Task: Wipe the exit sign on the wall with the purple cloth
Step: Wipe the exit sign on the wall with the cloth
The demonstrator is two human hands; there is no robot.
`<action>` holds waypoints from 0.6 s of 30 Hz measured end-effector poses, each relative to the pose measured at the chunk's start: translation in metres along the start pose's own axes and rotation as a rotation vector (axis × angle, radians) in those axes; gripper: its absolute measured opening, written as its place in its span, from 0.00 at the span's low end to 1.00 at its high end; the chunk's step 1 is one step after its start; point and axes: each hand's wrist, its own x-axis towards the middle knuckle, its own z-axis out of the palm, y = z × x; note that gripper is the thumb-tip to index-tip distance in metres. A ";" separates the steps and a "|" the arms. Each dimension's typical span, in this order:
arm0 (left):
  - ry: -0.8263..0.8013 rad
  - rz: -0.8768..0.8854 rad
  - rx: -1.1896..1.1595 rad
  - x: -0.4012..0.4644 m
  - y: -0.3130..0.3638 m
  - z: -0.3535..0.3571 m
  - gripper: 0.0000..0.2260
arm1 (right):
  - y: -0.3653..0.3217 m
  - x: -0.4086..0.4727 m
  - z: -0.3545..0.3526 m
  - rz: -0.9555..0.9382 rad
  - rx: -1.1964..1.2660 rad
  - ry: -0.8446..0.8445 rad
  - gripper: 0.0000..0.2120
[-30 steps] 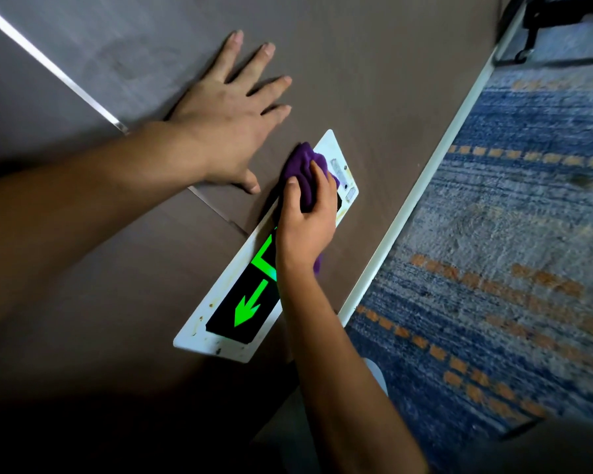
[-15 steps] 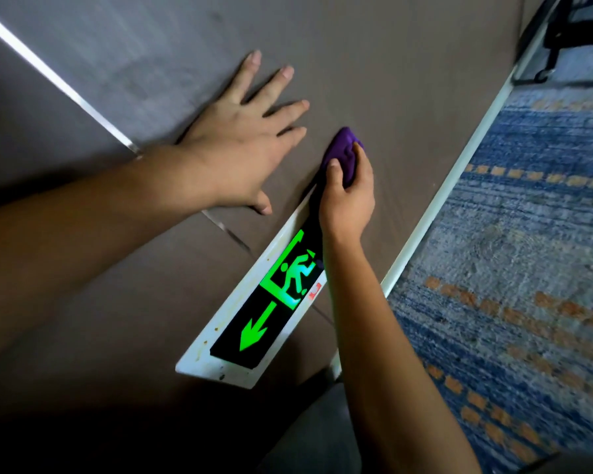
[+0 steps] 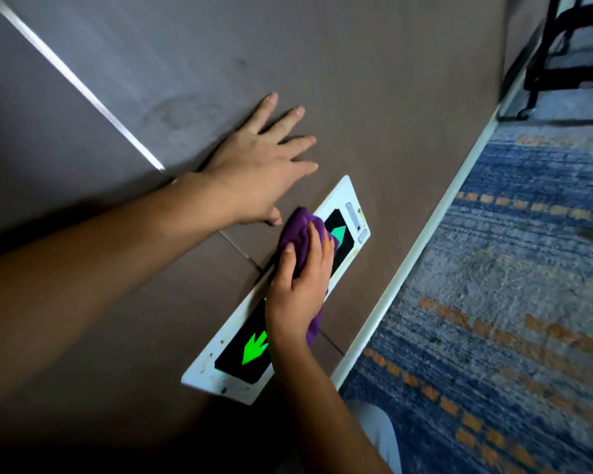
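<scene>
The exit sign [image 3: 233, 371] is a long white-framed plate with a black panel and green arrows, fixed low on the brown wall. My right hand [image 3: 298, 285] presses the bunched purple cloth [image 3: 298, 230] flat against the middle of the sign and hides the running-figure symbol. One green arrow shows below the hand, another teal one beyond the cloth. My left hand [image 3: 257, 169] lies flat on the wall just above the sign, fingers spread, holding nothing.
A white skirting strip [image 3: 421, 248] runs along the foot of the wall [image 3: 356, 80]. A blue and orange patterned carpet [image 3: 500, 302] covers the floor to the right. A black metal frame [image 3: 548, 53] stands at the top right corner.
My right hand has slid the cloth back from the far end of the sign to its middle, covering the running figure. The far end with its arrow is now uncovered. My left hand stays put.
</scene>
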 end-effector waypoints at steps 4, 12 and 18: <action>0.020 0.020 -0.070 0.002 -0.005 -0.001 0.46 | -0.001 -0.015 -0.004 -0.007 -0.022 -0.048 0.25; -0.013 0.059 0.004 0.001 -0.006 0.000 0.44 | -0.006 0.040 -0.006 0.073 0.046 -0.072 0.24; -0.054 0.065 0.044 0.001 -0.008 -0.004 0.45 | 0.000 0.062 -0.012 0.099 0.017 -0.095 0.25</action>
